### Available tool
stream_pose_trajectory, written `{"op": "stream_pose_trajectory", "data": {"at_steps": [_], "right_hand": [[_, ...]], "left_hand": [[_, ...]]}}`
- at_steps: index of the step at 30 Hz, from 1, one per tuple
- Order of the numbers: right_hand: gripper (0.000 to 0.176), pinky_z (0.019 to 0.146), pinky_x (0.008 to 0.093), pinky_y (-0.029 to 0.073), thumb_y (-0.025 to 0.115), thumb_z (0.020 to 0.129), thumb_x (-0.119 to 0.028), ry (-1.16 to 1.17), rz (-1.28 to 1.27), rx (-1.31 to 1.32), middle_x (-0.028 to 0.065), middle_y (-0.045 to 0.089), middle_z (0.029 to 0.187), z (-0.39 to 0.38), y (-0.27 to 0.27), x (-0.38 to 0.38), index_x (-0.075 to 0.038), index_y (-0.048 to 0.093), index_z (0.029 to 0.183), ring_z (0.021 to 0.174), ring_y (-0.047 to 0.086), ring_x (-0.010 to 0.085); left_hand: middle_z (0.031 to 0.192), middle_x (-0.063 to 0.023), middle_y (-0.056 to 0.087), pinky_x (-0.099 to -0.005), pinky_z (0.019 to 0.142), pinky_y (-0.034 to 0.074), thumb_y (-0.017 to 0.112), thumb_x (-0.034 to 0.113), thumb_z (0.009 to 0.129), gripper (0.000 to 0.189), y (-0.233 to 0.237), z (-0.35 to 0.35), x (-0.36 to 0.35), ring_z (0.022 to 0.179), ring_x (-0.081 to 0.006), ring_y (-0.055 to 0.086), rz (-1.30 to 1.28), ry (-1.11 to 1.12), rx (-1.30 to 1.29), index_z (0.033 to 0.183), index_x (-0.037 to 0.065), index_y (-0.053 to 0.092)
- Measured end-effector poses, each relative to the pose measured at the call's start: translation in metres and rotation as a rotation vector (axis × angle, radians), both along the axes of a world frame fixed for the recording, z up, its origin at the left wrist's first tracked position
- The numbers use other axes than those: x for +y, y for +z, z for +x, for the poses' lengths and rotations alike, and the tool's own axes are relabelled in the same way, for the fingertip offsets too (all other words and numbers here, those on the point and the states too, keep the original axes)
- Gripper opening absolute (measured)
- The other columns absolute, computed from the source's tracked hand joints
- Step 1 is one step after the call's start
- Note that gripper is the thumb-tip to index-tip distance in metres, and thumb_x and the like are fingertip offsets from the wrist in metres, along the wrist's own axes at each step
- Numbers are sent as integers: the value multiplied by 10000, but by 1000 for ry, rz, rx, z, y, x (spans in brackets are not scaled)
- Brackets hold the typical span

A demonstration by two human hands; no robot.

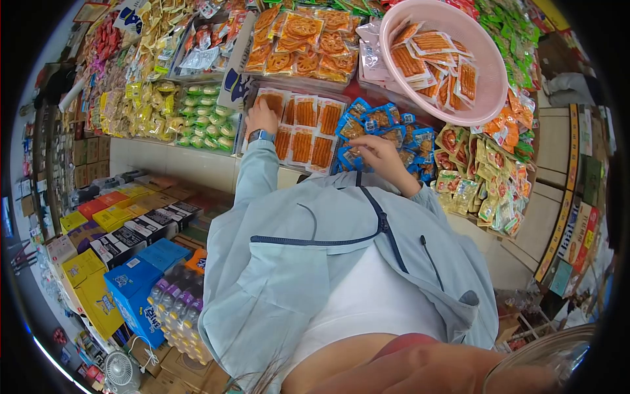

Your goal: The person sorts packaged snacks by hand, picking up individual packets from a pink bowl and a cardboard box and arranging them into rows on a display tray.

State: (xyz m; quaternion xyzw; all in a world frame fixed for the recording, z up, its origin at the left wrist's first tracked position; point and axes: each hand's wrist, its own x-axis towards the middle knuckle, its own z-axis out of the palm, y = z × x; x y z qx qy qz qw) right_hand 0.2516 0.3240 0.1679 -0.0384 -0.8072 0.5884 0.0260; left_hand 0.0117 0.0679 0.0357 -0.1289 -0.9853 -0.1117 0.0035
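- Orange-brown snack-strip packets (306, 111) lie in two rows, between green-wrapped snacks (205, 117) and blue snack packets (394, 136).
- Left hand (262, 121) rests at the far-left packet (273, 100), fingers bent; whether they pinch it, I cannot tell.
- Right hand (384, 157) is half open over the blue packets, nothing seen in it; contact is unclear.
- Step in hand, apparently: settling that corner packet; next calls for light fingertips squaring its edges.
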Motion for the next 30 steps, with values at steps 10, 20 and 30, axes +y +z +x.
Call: {"op": "stream_pose_trajectory", "data": {"at_steps": [10,20,30], "right_hand": [[213,738,386,514,623,879,-128,-586,570,366,149,691,922,-57,69,116,-13,652,1056,829,665,297],[403,807,474,480,687,802,-225,-458,830,148,218,675,940,-92,21,158,-40,608,1151,864,645,381],[305,757,355,519,669,783,-218,-772,567,44,134,701,836,-69,57,162,-102,729,1058,776,673,240]], "left_hand": [[1416,-148,409,-550,1015,316,566,387,898,516,-18,22,-19,1281,-363,394,-146,-19,43,1399,348,450],[1582,-91,233,-591,1090,221,500,562,897,664,-21,18,-15,1433,-375,206,-188,-84,-40,1479,273,362],[1569,-102,232,-629,1112,157,636,481,833,713,14,23,3,1438,-354,194,-346,-86,-53,1453,225,395]]}}
